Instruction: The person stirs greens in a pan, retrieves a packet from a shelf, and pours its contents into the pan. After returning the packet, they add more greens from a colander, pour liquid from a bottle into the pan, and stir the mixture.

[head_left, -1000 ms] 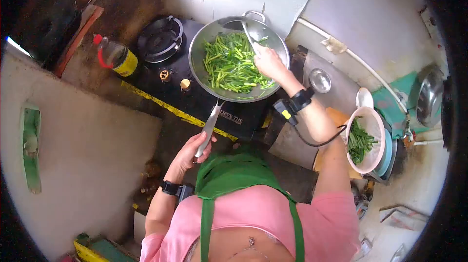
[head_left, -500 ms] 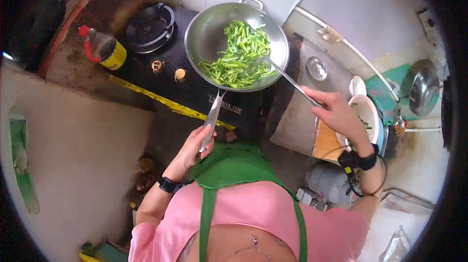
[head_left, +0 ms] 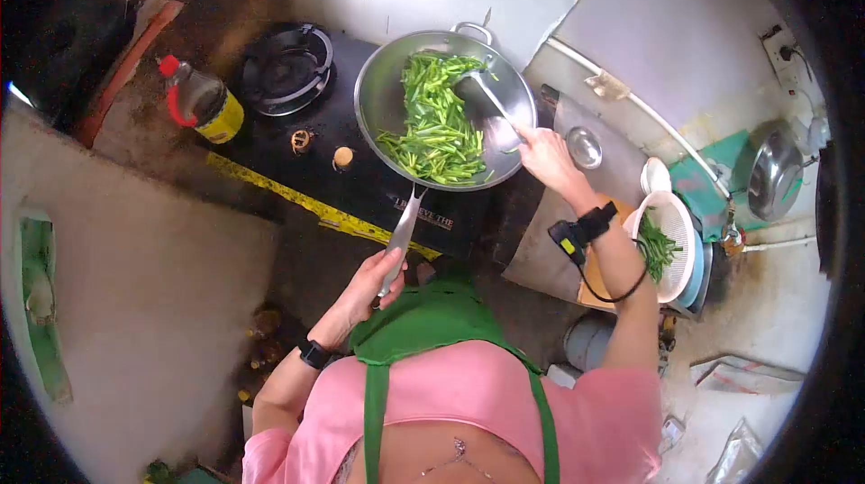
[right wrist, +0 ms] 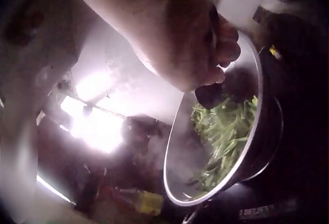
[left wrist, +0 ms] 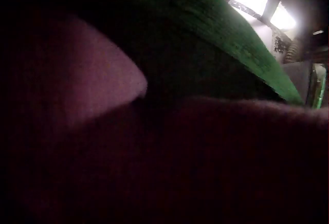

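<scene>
Left of the wok (head_left: 382, 98) stand a burner (head_left: 288, 74) and red-capped bottle (head_left: 205, 102).

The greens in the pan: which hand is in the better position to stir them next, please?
Probably the right hand: it grips the metal utensil, whose far end is inside the pan by the greens. The left hand holds the pan's handle.
</scene>
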`<state>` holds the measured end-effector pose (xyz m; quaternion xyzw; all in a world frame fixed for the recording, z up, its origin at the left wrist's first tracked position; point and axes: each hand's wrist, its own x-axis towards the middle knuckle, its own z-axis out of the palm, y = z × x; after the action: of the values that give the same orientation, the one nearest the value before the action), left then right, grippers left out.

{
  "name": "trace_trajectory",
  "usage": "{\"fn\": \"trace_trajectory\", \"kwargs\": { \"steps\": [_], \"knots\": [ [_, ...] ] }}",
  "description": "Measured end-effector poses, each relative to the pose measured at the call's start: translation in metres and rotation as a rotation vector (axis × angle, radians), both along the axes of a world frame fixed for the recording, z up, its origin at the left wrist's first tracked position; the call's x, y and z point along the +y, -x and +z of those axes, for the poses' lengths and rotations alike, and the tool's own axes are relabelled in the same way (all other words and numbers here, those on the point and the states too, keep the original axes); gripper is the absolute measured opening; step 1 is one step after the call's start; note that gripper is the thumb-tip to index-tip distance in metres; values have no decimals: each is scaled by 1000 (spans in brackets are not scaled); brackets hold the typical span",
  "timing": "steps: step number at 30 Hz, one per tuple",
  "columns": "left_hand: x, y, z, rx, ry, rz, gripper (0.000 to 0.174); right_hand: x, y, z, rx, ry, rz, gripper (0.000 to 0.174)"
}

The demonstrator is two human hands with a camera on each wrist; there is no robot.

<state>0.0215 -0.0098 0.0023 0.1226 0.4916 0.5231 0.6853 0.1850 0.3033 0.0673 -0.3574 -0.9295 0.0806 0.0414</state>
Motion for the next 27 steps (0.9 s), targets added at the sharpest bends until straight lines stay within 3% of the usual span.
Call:
{"fn": "trace_trajectory", "kwargs": {
  "steps": [2,3,5,7,9,11,14,19,21,23,24,27],
  "knots": [
    [1,0,2,4,-1,6,38,21,11,-44,136,154,-1,47],
    [1,1,2,5,0,3,36,-3,25,-24,255,262,4,46],
    [1,1,4,0,-5,7,36,-18,25,-34,319,363,53,48],
    [0,1,3,-11,-6,5,36,-35,14,-10,331,460,84,48],
    [1,2,2,-16,-3,-3,35,-54,-6,38,274,712,137,47],
    [2,2,2,-20,9,-1,35,-68,-30,69,183,554,114,49],
    [1,2,1,-22,21,-4,35,-100,-54,109,34,590,62,51],
    [1,2,2,-11,16,-5,35,-99,-32,37,4,472,-6,48],
    [1,3,2,22,7,-20,36,-81,-9,18,83,363,-66,49],
    [1,3,4,28,15,-16,36,-54,2,0,273,260,5,47],
    [1,3,4,25,25,-13,36,-54,17,21,253,345,-29,47],
    [1,3,2,18,30,-15,36,-46,40,10,381,546,-73,47]
  ]
}}
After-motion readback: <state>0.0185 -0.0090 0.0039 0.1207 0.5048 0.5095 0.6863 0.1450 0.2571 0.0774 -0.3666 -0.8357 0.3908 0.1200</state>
